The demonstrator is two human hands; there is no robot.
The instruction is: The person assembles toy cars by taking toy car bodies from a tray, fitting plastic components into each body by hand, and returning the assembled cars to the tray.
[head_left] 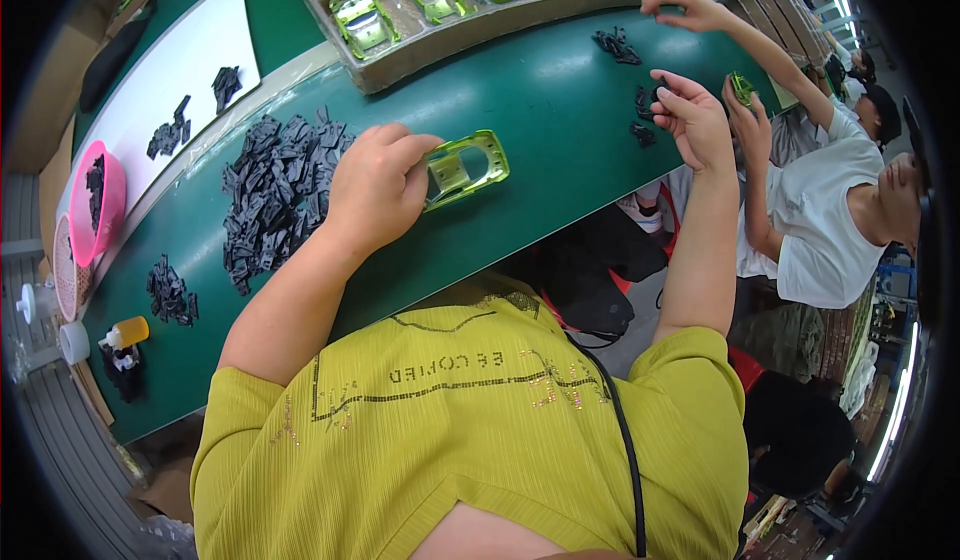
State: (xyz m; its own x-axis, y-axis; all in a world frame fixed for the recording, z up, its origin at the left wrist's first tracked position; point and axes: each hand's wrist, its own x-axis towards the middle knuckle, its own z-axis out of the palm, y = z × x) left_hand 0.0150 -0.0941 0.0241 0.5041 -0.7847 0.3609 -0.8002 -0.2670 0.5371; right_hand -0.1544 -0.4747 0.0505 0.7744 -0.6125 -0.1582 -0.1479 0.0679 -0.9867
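My left hand (385, 185) grips one end of a bright green toy car body shell (478, 166) just above the green table. The shell's open window frame points to the right. Farther right, the thumb and fingers of my right hand (698, 125) are pinched on a small black plastic part (659, 92), mostly covered by the fingertips. Close to that hand lie a few black plastic pieces (642, 135). A large heap of similar black pieces (275, 195) spreads beside my left hand and forearm.
A cardboard tray (400, 72) with several green car shells stands at the far side. Pink baskets (112, 205), a yellow bottle (128, 333) and smaller black piles (172, 292) are at left. On the right, a co-worker in a white shirt (815, 195) holds a green shell (741, 88).
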